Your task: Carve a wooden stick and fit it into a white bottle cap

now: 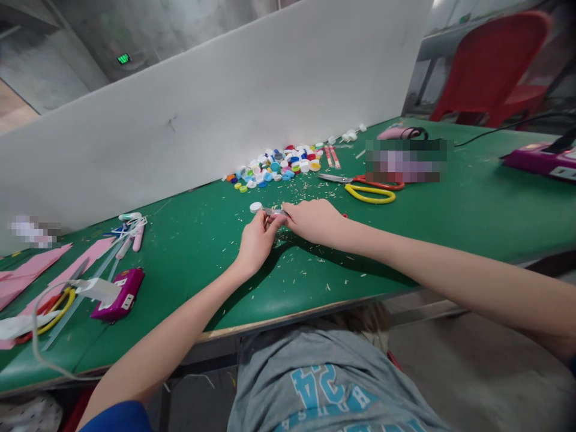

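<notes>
Over the green table, my two hands meet near the middle. My right hand (315, 219) is closed around a flat, grey blade-like tool (276, 211), most of it hidden by the fingers. A small red bit (345, 215) shows beside that wrist; I cannot tell whether it belongs to the tool. My left hand (257, 241) pinches with thumb and fingers right against the blade, and what sits in the pinch is hidden. Just beyond the left fingertips is a white bottle cap (255, 207). Pale shavings (297, 273) lie scattered around and below both hands.
Many coloured bottle caps (274, 165) are heaped along the white partition (216, 114). Scissors (369, 191) with red and yellow handles lie to the right. A purple power strip (119, 294), pink paper (81, 261) and a cable are at left; another purple strip (540, 161) is far right.
</notes>
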{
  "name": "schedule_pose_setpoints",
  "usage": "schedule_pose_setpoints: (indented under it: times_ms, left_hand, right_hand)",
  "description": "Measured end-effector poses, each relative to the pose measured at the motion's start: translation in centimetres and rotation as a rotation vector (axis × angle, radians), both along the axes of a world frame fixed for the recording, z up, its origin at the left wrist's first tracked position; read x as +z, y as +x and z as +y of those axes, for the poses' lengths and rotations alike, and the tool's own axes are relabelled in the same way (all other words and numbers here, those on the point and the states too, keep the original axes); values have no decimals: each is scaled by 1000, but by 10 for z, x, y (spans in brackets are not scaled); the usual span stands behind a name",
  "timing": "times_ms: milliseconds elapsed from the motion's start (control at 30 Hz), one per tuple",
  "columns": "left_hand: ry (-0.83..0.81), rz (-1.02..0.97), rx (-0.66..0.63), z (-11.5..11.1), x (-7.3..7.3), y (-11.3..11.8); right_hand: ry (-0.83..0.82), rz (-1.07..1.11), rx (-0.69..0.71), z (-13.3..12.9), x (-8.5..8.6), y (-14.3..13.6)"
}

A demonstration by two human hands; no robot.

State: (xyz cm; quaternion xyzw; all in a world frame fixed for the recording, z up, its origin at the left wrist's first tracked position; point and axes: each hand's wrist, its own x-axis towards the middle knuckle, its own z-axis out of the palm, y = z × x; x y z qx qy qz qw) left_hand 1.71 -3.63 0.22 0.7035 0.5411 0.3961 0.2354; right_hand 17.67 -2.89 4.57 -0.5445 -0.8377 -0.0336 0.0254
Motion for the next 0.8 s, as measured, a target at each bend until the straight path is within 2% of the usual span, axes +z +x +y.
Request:
schedule_pose_setpoints:
  times_ms: [367,533,800]
  left_hand:
    - [-36,52,33,-4,7,2]
    - [13,100,54,-5,5,2]
    - [26,22,26,-3,3,1]
  right_hand:
    - [17,-22,-8,-1,-2,-1]
    - [47,30,-88,4,-1,5]
    - [84,101,-121,15,-1,15]
